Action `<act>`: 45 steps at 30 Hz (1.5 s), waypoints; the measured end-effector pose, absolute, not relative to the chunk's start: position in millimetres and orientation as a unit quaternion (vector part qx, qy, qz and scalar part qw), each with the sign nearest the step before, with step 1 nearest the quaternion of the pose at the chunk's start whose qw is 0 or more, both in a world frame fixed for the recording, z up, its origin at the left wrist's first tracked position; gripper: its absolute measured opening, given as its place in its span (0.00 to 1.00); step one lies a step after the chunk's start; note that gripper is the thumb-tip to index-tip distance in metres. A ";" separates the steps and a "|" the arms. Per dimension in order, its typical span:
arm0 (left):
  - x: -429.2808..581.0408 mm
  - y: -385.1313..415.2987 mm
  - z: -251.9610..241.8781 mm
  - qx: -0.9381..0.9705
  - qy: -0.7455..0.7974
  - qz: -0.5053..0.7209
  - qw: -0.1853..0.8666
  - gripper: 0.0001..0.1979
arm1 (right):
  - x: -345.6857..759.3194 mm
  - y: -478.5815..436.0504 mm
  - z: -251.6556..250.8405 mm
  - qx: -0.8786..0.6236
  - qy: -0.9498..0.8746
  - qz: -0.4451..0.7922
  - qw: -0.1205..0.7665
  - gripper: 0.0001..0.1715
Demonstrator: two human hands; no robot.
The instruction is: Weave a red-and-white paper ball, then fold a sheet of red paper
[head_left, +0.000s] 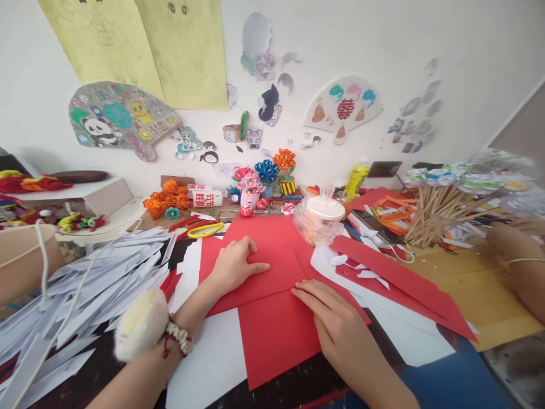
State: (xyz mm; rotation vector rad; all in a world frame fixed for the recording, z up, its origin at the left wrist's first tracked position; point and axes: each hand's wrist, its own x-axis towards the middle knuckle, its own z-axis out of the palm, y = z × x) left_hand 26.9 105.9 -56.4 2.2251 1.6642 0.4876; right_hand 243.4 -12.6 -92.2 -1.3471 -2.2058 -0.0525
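A folded sheet of red paper [272,318] lies on the table in front of me. My left hand [233,265] rests on its upper left part, forefinger stretched along the fold and the other fingers curled, with nothing in them. My right hand [330,321] lies flat on the paper's right edge, fingers together and extended, pressing it down. On my left wrist sits a furry white puff [140,325] on a band.
A heap of white paper strips [89,289] fills the left. Yellow scissors [205,229], a plastic-wrapped white cup [323,215], paper flowers [268,176], more red sheets [400,284] and wooden sticks [434,213] lie behind. Other people's arms show at the far left [21,258] and right [517,261].
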 end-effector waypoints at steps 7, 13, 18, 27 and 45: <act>26.7 104.8 -56.5 0.783 0.576 0.166 0.165 0.16 | 245.3 -11.6 -92.5 -0.498 -0.826 -0.021 0.263 0.36; 27.2 103.9 -54.8 0.787 0.574 0.161 0.161 0.15 | 244.8 -11.7 -91.5 -0.493 -0.828 -0.025 0.265 0.35; 27.0 103.1 -55.1 0.787 0.573 0.163 0.160 0.14 | 243.5 -13.0 -90.7 -0.498 -0.825 -0.025 0.266 0.34; 26.5 100.7 -55.5 0.787 0.573 0.164 0.159 0.14 | 242.7 -12.1 -89.6 -0.498 -0.823 -0.033 0.272 0.30; 26.2 100.4 -56.0 0.791 0.570 0.162 0.153 0.13 | 220.6 -21.7 -78.9 -0.488 -0.818 -0.018 0.303 0.31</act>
